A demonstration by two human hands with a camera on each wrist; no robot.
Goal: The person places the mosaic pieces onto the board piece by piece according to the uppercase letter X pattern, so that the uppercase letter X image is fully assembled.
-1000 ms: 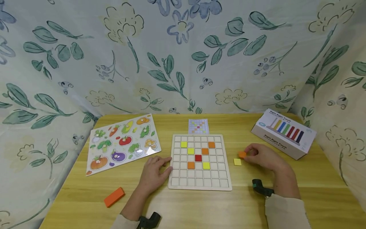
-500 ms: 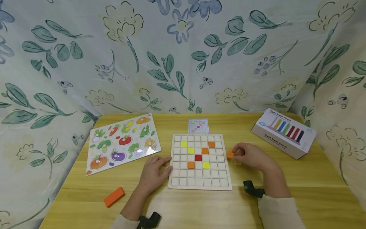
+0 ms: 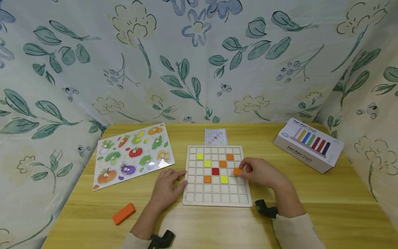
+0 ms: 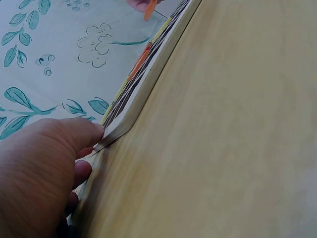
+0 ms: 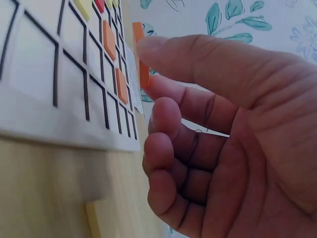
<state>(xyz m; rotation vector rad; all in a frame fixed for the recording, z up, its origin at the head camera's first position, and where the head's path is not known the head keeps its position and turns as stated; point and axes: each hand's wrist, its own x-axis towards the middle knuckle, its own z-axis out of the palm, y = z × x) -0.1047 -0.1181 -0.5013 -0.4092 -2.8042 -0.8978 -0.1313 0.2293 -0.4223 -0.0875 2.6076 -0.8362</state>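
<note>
My right hand [image 3: 262,174] pinches an orange square tile [image 3: 237,171] between thumb and index finger. In the head view the tile is over the right columns of the white grid board [image 3: 217,201]; the right wrist view shows it on edge, apart from the board. My left hand [image 3: 166,188] rests at the board's left side, thumb and fingertips touching the rim. Yellow tiles [image 3: 200,156], orange tiles [image 3: 230,157] and a red tile [image 3: 215,171] sit in board cells. A loose yellow tile [image 5: 101,218] lies on the table, hidden behind my right hand in the head view.
A small pattern card [image 3: 216,135] lies behind the board. To the left are a vegetable puzzle board [image 3: 118,143] and an orange block [image 3: 123,213]. A white cardboard box [image 3: 308,145] stands at the back right. Patterned cloth [image 3: 199,69] hangs behind the table.
My right hand has moved left with the orange tile, from the table right of the board to over the board's right columns. My left hand has stayed at the rim.
</note>
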